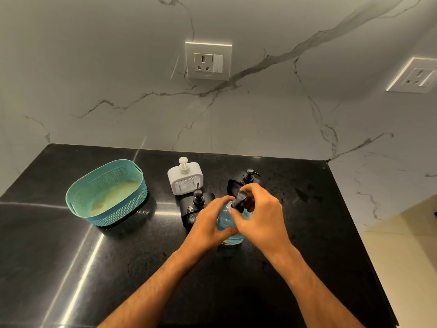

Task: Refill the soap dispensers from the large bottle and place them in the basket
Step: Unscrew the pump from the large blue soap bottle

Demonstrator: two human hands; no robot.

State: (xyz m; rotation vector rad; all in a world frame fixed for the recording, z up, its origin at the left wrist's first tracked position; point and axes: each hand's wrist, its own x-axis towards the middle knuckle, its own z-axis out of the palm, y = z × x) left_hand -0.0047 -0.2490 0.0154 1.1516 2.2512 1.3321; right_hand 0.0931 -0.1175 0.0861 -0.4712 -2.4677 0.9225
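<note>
A large clear bottle of blue soap [226, 223] stands upright on the black counter, near the middle. My left hand [209, 224] grips its body from the left. My right hand [259, 213] curls round the bottle's black pump head [239, 200] at the top. Just behind stand a white soap dispenser [185, 178], a black dispenser [196, 207] to the left of the bottle, and another black dispenser [246, 179] partly hidden by my right hand. A teal basket [107, 194] sits at the left with nothing in it.
The black counter [118, 268] ends at a marble wall behind and drops off on the right side. Two wall sockets [208, 60] [417, 76] are set in the marble.
</note>
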